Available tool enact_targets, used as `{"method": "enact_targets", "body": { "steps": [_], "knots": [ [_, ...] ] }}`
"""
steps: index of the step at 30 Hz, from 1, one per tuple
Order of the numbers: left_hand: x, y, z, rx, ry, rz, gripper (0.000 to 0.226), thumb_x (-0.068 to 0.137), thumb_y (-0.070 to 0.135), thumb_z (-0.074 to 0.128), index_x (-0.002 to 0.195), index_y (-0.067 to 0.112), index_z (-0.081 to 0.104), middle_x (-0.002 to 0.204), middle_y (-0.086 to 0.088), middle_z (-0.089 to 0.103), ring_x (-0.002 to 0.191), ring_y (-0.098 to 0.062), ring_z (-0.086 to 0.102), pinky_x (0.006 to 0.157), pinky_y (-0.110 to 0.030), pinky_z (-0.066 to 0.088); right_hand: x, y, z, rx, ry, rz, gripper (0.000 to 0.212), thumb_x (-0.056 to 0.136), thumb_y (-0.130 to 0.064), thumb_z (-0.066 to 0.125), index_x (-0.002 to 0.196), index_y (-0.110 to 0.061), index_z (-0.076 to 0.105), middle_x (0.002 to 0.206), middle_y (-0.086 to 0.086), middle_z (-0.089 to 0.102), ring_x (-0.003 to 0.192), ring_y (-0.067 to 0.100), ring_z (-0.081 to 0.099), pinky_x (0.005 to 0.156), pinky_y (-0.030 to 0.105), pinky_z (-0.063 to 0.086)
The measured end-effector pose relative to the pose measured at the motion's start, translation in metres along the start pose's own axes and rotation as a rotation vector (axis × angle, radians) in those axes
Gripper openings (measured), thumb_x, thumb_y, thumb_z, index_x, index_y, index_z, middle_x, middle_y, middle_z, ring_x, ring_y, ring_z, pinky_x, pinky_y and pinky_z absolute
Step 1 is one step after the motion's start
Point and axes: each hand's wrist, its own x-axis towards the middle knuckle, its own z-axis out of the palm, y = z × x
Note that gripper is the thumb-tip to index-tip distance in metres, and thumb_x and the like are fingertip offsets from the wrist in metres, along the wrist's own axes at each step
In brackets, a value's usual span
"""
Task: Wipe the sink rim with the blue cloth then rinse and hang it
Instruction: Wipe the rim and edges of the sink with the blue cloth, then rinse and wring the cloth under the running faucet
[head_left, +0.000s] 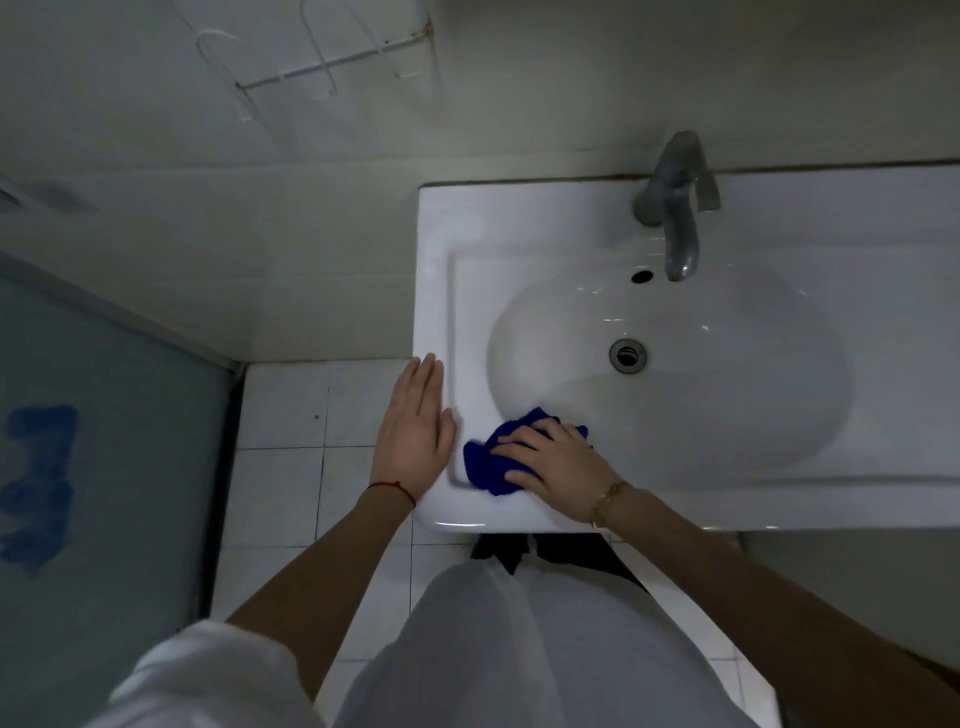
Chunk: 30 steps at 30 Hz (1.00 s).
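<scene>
A white ceramic sink (519, 223) fills the right half of the view. Its flat rim runs around an oval basin. A crumpled blue cloth (485, 462) lies on the rim at the front left corner. My right hand (556, 467) presses down on the cloth with spread, slightly bent fingers. My left hand (415, 431) lies flat on the sink's left edge, fingers straight and together, holding nothing. A grey metal faucet (675, 208) stands at the back of the sink, its spout over the basin, with no water running.
A white wire rack (322, 67) with hooks hangs on the tiled wall at the upper left. A frosted glass panel (104, 467) stands to the left. White floor tiles (291, 410) show between the panel and the sink. The basin drain (627, 355) is open.
</scene>
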Motion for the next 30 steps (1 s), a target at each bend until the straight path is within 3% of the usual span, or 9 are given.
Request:
{"method": "enact_targets", "body": {
  "steps": [7, 14, 19, 23, 30],
  "knots": [
    [-0.012, 0.018, -0.002, -0.013, -0.001, 0.077, 0.054, 0.100, 0.019, 0.050, 0.148, 0.001, 0.035, 0.154, -0.015, 0.037, 0.147, -0.028, 0.025, 0.122, -0.038, 0.019, -0.044, 0.024, -0.010, -0.073, 0.002, 0.266, 0.043, 0.099, -0.049, 0.037, 0.131, -0.024, 0.053, 0.119, -0.002, 0.059, 0.100, 0.021, 0.051, 0.082, 0.032, 0.033],
    [-0.011, 0.045, 0.003, 0.012, 0.003, 0.136, 0.044, 0.095, 0.015, 0.055, 0.136, -0.001, 0.053, 0.138, -0.016, 0.055, 0.134, -0.034, 0.044, 0.118, -0.046, 0.029, -0.087, 0.068, -0.026, -0.139, 0.027, 0.461, 0.042, 0.100, -0.047, 0.035, 0.132, -0.026, 0.050, 0.121, -0.002, 0.056, 0.106, 0.022, 0.049, 0.090, 0.034, 0.034],
    [0.007, 0.081, 0.012, -0.073, 0.030, 0.133, 0.038, 0.090, 0.010, 0.062, 0.126, 0.001, 0.061, 0.124, -0.014, 0.064, 0.114, -0.031, 0.060, 0.103, -0.042, 0.044, -0.103, 0.095, -0.042, -0.092, 0.197, 0.569, 0.039, 0.099, -0.039, 0.043, 0.131, -0.018, 0.054, 0.117, 0.005, 0.059, 0.103, 0.027, 0.051, 0.088, 0.036, 0.036],
    [0.046, 0.124, 0.016, -0.146, 0.090, 0.117, 0.034, 0.089, 0.008, 0.065, 0.122, -0.001, 0.064, 0.115, -0.016, 0.068, 0.102, -0.032, 0.065, 0.088, -0.041, 0.054, -0.103, 0.123, -0.068, -0.043, 0.316, 0.597, 0.038, 0.098, -0.033, 0.050, 0.129, -0.011, 0.057, 0.114, 0.013, 0.061, 0.099, 0.033, 0.052, 0.084, 0.041, 0.039],
    [0.138, 0.210, 0.023, -0.271, 0.171, 0.059, 0.036, 0.097, 0.020, 0.058, 0.130, 0.006, 0.060, 0.122, -0.011, 0.065, 0.108, -0.026, 0.061, 0.097, -0.036, 0.049, -0.088, 0.185, -0.111, -0.011, 0.406, 0.519, 0.038, 0.097, -0.029, 0.054, 0.129, -0.008, 0.057, 0.112, 0.016, 0.062, 0.098, 0.035, 0.053, 0.086, 0.044, 0.041]
  ]
}}
